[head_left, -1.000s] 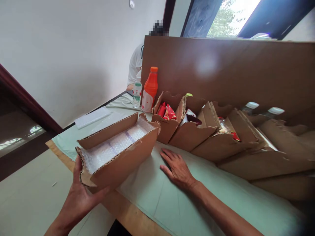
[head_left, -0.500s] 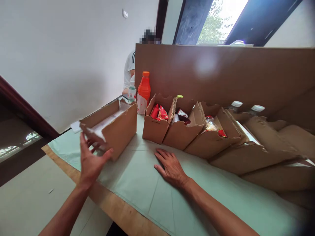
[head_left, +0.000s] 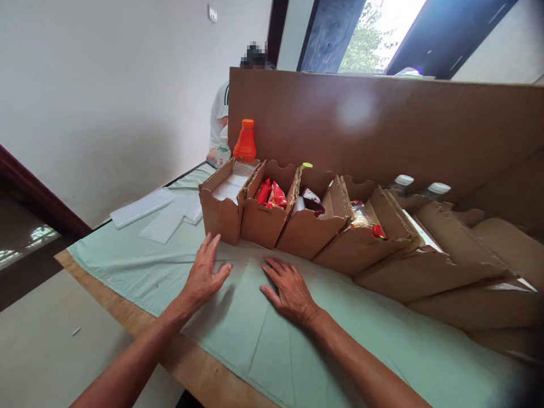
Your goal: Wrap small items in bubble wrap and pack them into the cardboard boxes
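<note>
My left hand is open, its fingers apart, just in front of the leftmost cardboard bin; whether a fingertip still touches it I cannot tell. That bin holds bubble wrap and stands against a neighbouring bin with red snack packets in it. My right hand lies flat on the pale green cloth, holding nothing, in front of the row. Further right, a third bin contains dark and silver packages, and another bin has clear and red wrappers.
Several bubble wrap sheets lie at the left. Behind the bins stand an orange bottle, a clear bottle and white-capped bottles. A tall cardboard panel rises behind; a person sits beyond it. The wooden table edge runs nearest me.
The bin with bubble wrap has moved right into line with the other bins, uncovering the loose sheets. My left hand has let go of it and shifted right. My right hand stays put.
</note>
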`<state>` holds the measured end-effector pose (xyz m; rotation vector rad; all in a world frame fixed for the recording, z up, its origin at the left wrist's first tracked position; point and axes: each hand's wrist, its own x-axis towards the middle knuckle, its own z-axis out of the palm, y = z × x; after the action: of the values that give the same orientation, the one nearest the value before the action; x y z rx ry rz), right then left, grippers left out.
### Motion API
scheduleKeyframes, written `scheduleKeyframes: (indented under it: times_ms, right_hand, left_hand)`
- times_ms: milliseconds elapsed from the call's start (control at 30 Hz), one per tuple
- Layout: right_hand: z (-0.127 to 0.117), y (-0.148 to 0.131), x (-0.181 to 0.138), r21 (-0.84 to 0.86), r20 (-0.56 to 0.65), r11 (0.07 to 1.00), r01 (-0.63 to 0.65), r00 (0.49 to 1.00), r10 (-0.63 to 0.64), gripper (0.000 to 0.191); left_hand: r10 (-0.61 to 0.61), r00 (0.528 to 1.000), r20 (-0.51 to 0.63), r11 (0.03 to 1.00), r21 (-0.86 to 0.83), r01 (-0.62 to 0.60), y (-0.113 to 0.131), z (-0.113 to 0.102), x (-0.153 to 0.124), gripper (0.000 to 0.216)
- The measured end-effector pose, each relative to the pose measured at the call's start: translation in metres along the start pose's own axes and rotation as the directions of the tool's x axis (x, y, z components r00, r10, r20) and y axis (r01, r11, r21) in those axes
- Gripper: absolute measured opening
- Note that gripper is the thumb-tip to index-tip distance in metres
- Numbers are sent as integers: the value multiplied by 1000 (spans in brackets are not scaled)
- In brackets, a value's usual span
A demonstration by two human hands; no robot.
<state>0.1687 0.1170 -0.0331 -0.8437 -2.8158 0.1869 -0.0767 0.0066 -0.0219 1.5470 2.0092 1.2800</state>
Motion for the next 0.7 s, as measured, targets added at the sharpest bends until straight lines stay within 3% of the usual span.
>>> scheduleKeyframes:
  times_ms: [300,433,533,700]
  right_hand:
    - [-2,-4,-1,8,-13,1000,-4,1000,4,51]
    - [-3,-5,-1,8,-14,1000,-7,1000,7,51]
    - [-4,-6,-2,8,-21,1000,-6,1000,6,52]
    - [-5,-10,-1,8,-43,998,-60,997,60,51]
  left_hand:
    - [38,994,102,999,2,-39,-1,25,42,85]
    - [65,985,158,998,10,-68,-3,36,45,89]
    - [100,972,211,993,45,-112,-1,42,29,84]
    - [183,915,360,962,125,-242,4,51,-29,65]
